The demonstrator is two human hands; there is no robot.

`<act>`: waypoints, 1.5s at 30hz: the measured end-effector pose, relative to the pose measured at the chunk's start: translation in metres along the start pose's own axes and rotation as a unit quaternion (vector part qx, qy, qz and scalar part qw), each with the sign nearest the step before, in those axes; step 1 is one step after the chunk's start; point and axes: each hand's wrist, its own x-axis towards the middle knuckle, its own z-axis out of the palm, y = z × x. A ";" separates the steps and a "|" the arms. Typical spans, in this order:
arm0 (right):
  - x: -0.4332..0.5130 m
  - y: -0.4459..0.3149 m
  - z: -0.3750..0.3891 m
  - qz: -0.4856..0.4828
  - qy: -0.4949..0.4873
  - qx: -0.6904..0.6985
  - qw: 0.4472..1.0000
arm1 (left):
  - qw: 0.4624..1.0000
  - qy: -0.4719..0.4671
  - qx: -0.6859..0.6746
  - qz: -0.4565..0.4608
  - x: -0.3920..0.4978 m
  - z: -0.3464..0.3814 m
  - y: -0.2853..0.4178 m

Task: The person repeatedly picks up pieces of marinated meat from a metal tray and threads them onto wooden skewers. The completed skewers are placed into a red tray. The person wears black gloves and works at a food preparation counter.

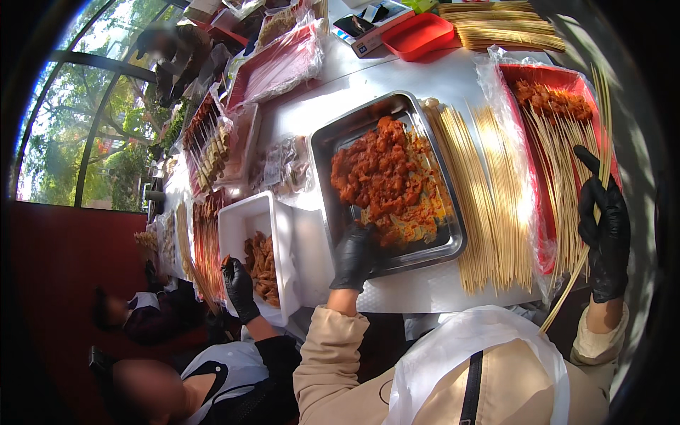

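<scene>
My left hand [357, 256], in a black glove, reaches into the near left corner of a steel tray [460, 234] of red marinated meat pieces [372, 170]. Its fingertips are at the edge of the meat, and whether they hold a piece cannot be told. In my right hand [604, 234], also black-gloved, is a small bundle of bamboo skewers [602, 127], its index finger raised. That hand is over the right side of a plastic-lined red tray [550, 255], where skewers threaded with red meat [552, 101] lie side by side.
Loose bamboo skewers [478, 212] lie between the two trays, with more bundles [499, 24] at the far right. A white bin [281, 255] of brown meat stands left; a co-worker's gloved hand [239, 287] is at it. A red plastic tray [419, 34] and a box lie at the back.
</scene>
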 end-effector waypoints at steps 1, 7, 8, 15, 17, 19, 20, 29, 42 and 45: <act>-0.002 0.004 0.011 0.031 0.017 0.020 0.999 | 1.000 0.003 0.002 0.014 0.002 0.000 -0.002; -0.006 0.045 0.046 0.123 -0.165 0.045 0.977 | 0.989 0.061 -0.134 -0.012 0.012 0.001 0.009; -0.007 0.053 0.052 0.119 -0.170 0.031 0.978 | 0.977 0.036 -0.210 -0.030 0.007 0.002 0.029; -0.017 0.089 0.099 0.117 -0.196 0.102 0.968 | 0.888 -0.007 -0.459 0.003 -0.008 0.010 0.068; -0.016 0.090 0.103 0.114 -0.262 0.028 0.958 | 0.865 -0.019 -0.501 0.005 -0.012 0.011 0.069; -0.019 0.098 0.107 0.079 -0.267 0.002 0.961 | 0.832 -0.020 -0.554 0.002 -0.016 0.012 0.075; -0.020 0.100 0.108 0.061 -0.269 -0.011 0.961 | 0.837 -0.017 -0.547 0.007 -0.017 0.013 0.082; -0.025 0.101 0.117 0.132 -0.275 0.033 0.952 | 0.839 -0.026 -0.543 0.028 -0.022 0.012 0.092; -0.029 0.106 0.123 0.111 -0.269 0.001 0.957 | 0.849 -0.047 -0.526 0.019 -0.023 0.017 0.088; -0.029 0.103 0.125 0.130 -0.278 0.013 0.952 | 0.831 -0.058 -0.554 -0.019 -0.022 0.015 0.073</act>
